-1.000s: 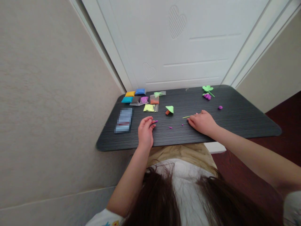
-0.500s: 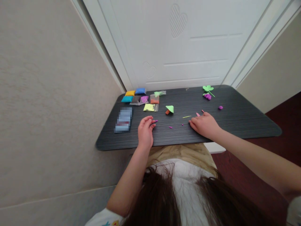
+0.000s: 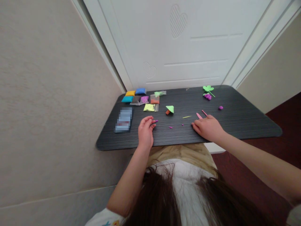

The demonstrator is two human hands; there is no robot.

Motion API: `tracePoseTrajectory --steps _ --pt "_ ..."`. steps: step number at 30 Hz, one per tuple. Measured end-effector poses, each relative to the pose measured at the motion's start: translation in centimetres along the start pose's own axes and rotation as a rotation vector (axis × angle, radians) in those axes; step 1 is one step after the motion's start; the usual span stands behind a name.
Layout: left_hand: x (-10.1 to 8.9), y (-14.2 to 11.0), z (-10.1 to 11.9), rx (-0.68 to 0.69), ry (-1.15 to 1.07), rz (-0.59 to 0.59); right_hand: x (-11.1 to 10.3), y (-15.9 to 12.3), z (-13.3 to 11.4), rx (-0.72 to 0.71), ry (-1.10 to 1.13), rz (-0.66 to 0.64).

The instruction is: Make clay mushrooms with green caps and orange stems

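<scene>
My left hand (image 3: 145, 131) rests on the dark table (image 3: 246, 122) with fingers curled, pinching a small purple clay piece (image 3: 154, 121). My right hand (image 3: 207, 127) lies on the table, fingers bent and pressed down beside two pink tool sticks (image 3: 201, 114); whether it holds anything is hidden. A thin yellow-green clay strip (image 3: 187, 117) lies just left of the right hand. Tiny purple bits (image 3: 170, 127) sit between the hands. A green-capped clay mushroom (image 3: 169, 109) stands behind them.
Several coloured clay bags (image 3: 141, 99) lie at the back left, with a dark booklet (image 3: 123, 119) in front of them. A green clay leaf with purple grapes (image 3: 207, 92) and a purple ball (image 3: 220, 107) sit back right. A white door stands behind the table.
My right hand has slid to the right and toward me, uncovering the two pink tool sticks. The left hand has stayed still.
</scene>
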State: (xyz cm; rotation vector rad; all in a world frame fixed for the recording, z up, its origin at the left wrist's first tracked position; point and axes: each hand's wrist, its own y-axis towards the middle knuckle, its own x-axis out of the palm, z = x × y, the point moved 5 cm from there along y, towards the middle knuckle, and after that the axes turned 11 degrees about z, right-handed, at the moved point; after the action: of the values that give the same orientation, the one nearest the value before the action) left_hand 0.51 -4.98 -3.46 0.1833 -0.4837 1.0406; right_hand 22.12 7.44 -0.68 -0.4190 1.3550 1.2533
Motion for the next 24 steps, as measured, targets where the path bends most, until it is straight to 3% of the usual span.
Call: tracePoseTrajectory --steps 7,15,19,22,24 --pt "-0.1 0.1 -0.1 -0.001 0.005 0.001 0.9 1.7 0.1 0.042 -0.007 0.011" --pt "-0.1 0.1 -0.1 0.001 -0.01 -0.002 0.0 -0.3 0.5 0.056 0.012 0.002" --pt "-0.1 0.0 0.0 0.005 -0.003 -0.001 -0.9 -0.3 1.8 0.168 0.043 0.051" --pt "-0.1 0.0 0.0 0.008 -0.001 -0.002 -1.3 -0.6 2.7 0.219 0.134 0.067" --pt "-0.1 0.0 0.0 0.006 0.001 -0.001 -1.3 -1.0 2.7 0.176 0.236 0.054"
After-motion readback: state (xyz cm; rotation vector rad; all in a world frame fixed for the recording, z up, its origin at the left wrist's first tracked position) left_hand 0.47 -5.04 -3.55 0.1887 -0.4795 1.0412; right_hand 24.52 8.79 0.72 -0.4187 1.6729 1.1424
